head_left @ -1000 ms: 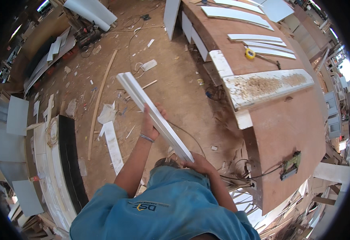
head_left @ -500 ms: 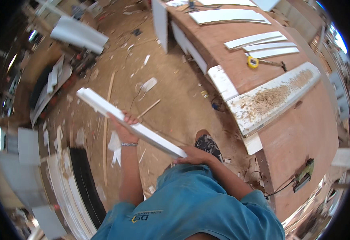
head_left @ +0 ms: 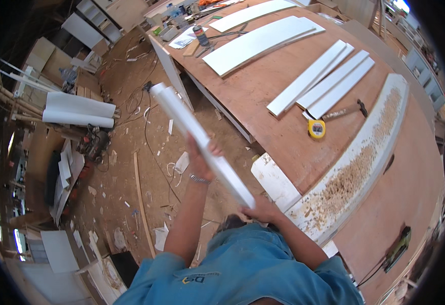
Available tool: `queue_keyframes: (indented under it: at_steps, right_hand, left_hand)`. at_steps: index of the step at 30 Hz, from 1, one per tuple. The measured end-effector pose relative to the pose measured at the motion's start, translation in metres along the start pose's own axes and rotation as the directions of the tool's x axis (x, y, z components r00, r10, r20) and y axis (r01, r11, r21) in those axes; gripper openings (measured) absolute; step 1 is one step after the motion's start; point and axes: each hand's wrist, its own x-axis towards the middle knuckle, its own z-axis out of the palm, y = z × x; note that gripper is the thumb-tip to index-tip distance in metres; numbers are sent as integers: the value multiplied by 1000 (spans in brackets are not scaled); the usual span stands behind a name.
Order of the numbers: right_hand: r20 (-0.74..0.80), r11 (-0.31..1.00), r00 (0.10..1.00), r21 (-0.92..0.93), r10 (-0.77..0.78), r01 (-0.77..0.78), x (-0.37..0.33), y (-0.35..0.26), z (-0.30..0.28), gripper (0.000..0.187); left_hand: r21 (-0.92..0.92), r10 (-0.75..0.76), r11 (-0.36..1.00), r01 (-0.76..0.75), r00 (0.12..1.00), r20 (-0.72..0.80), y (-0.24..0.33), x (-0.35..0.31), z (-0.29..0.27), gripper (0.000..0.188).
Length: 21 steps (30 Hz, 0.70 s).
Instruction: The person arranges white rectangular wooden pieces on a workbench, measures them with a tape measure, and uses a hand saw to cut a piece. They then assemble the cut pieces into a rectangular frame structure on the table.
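Observation:
Two narrow white boards [head_left: 181, 113], apparently laid together, slant across my front, raised above the floor. Their far end points toward the table's far left corner. My left hand [head_left: 198, 163], with a bracelet at the wrist, is wrapped round them near the middle. At the near end, my right hand [head_left: 264, 210] grips them, its fingers partly hidden. Close to my right forearm, a long white panel [head_left: 329, 175] strewn with sawdust lies along the brown table [head_left: 410, 173]. A yellow tape measure [head_left: 316, 128] and a hammer [head_left: 352, 109] rest beyond it.
More white strips [head_left: 316, 76] and curved white panels [head_left: 263, 44] lie on the table, with a spray can [head_left: 200, 35] behind. A nail gun [head_left: 398, 249] with a hose sits at the right. Scraps, a wood strip [head_left: 142, 203] and a cord [head_left: 149, 145] litter the floor.
The view has turned and shows more of the table's far end. The held boards now point more steeply away from me and lie closer to the table. Both hands keep their grip.

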Motion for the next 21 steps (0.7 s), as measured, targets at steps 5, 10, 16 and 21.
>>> queue_keyframes:
  at_steps: [5,10,16,21]
  right_hand:
    - [-266,972,958,232,107,-44,13,-11,-30,38]
    - [-542,935,818,354,193,14,41,-16,-42,49]
    - [-873,979,469,192,136,74,126,-31,-63,69]
    - [-867,966,428,250,256,-71,206,-39,-65,59]
  left_hand:
    - [22,-124,992,126,988,-86,-42,78,12,70]
    - [379,-469,826,417,882,51,-108,91,-8,68]
    - [519,-699,545,658,699,-152,-137,132,-46,57]
    - [668,-694,408,623,687,-217,-105,216,-93,57]
